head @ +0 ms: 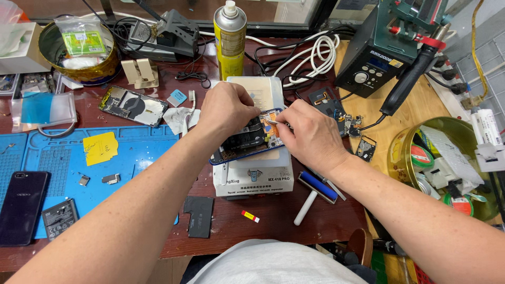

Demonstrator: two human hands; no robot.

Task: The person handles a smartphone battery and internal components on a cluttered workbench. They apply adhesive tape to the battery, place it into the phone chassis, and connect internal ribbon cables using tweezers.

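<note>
An opened phone (246, 142) with a blue frame and exposed black and copper insides lies on a white box-shaped device (253, 176) at the table's middle. My left hand (227, 109) presses down on the phone's upper part, fingers curled over it. My right hand (309, 135) pinches a thin metal tool (273, 121) whose tip touches the phone's top right corner. The area under both hands' fingers is hidden.
A blue work mat (63, 163) at left carries a dark phone (22, 206), a battery (59, 217) and yellow notes (100, 148). A spray can (230, 39), another opened phone (132, 105), a hot-air station (380, 52), a roller (315, 192) and a gold tin (447, 168) surround the device.
</note>
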